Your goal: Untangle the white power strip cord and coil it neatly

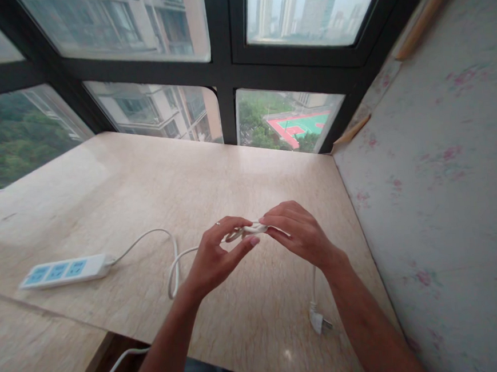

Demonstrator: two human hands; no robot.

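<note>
Between my two hands is a small bundle of white power cord (255, 228), held just above the stone sill. My left hand (219, 251) pinches its left side between thumb and fingers. From the right, my right hand (299, 228) closes on the other end, its fingertips partly hiding the coils. One stretch of cord runs left in loose loops to a white power strip (95, 268) with blue socket faces. Below my right hand hangs the cord's white plug (317, 320), prongs pointing right.
Dark window frames (222, 73) stand along the back of the marbled sill (230, 176). A wall with flowered paper (444, 211) rises at the right. Another white cable (112, 371) crosses a dark gap at the lower left.
</note>
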